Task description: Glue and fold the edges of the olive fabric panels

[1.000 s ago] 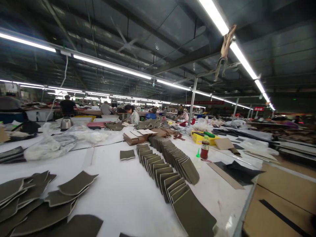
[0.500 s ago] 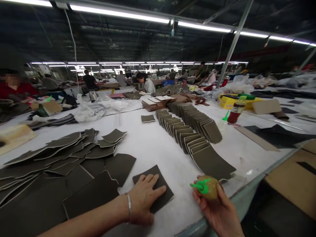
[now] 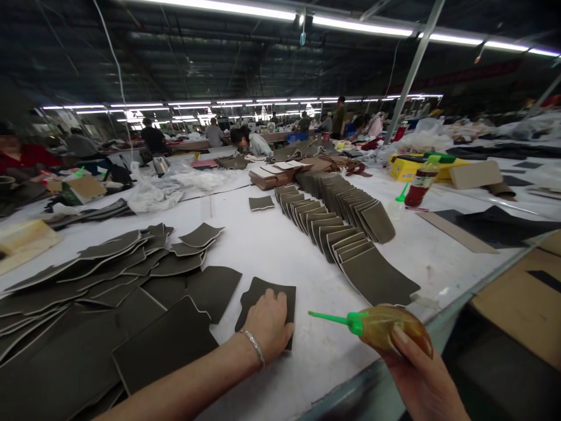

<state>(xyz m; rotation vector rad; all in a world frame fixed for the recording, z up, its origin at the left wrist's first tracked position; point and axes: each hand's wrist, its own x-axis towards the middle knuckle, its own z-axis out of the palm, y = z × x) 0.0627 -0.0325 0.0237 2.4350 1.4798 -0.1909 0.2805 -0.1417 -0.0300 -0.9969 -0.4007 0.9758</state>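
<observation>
Amber glue bottle, clamped in my R grip, now tips at dark piece; L grip, spread flat, pins it at table edge.

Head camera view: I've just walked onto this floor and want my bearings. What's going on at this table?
A person works at a white table. Their left hand lies flat on a dark cut piece near its edge. Their right hand holds a bottle of amber liquid sideways, its green nozzle pointing toward that piece without touching it. A loose heap of dark pieces lies to the left, and a fanned row of olive pieces runs ahead. Farther back, other people work.
</observation>
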